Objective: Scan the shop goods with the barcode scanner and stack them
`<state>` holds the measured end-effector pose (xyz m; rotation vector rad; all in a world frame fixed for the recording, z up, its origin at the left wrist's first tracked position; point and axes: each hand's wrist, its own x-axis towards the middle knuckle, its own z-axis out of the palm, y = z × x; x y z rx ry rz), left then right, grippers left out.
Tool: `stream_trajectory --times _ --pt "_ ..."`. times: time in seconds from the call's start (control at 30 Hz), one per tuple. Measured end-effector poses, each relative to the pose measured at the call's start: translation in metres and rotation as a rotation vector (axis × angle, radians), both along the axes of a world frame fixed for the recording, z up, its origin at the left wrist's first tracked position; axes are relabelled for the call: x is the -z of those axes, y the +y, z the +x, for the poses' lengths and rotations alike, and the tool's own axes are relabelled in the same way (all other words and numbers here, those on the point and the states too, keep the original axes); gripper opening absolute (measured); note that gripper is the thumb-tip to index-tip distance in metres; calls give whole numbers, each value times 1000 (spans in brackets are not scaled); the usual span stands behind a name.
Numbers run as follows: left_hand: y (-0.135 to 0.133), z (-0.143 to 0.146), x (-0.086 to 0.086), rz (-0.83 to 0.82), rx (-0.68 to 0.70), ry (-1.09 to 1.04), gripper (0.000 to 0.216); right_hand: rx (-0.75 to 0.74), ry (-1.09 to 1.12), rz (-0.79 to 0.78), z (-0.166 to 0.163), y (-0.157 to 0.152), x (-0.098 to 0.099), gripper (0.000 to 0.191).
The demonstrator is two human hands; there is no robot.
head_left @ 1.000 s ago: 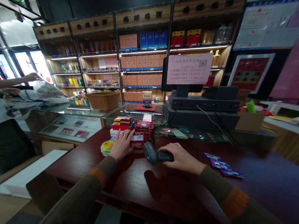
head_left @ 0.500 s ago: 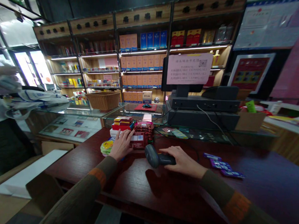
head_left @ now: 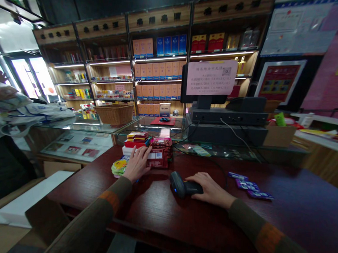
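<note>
My right hand [head_left: 209, 188] is closed around the handle of a dark barcode scanner [head_left: 179, 185], which lies low on the dark wooden counter [head_left: 168, 213], head pointing left. My left hand [head_left: 137, 163] rests with fingers spread flat on a stack of red packs [head_left: 159, 153] at the counter's far edge. A second pile of red and white boxes [head_left: 137, 138] stands just behind that hand. A round yellow-green item [head_left: 118, 167] lies to its left.
Several purple packets [head_left: 250, 184] lie right of the scanner. A till with a screen and paper notice [head_left: 212, 82] stands behind, its cable crossing the glass case [head_left: 81, 140]. A wicker basket [head_left: 116, 113] sits further back. Another person with white bags [head_left: 35, 112] stands at far left.
My right hand has lowered the scanner down and slightly right onto the counter. My left hand stays on the red packs. The person at left has shifted their arms.
</note>
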<state>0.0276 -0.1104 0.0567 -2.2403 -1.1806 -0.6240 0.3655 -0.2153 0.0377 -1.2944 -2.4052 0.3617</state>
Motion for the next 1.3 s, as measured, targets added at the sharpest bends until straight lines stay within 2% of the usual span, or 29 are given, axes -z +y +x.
stream_trajectory --times 0.23,0.37,0.5,0.63,0.8,1.0,1.1,1.3 --pt "-1 4 -2 1 17 1 87 10 8 -74 3 1 -5 65" --pt "-1 6 -3 -3 22 -3 87 79 160 -82 0 9 -15 45" --pt "-2 8 -6 -4 35 -17 88 172 348 -14 -13 28 -24 38" --pt "-3 12 -8 -3 55 -22 87 168 484 12 -30 49 -31 33" --pt "-2 15 -8 -13 72 -40 87 186 636 -25 -50 74 -37 39" --pt "0 22 -7 3 116 -66 87 155 789 -182 -66 98 -36 53" --pt "1 27 -7 9 130 -87 88 125 825 -230 -71 104 -34 46" --pt "-1 35 -8 8 163 -132 89 128 848 -150 -73 108 -31 30"
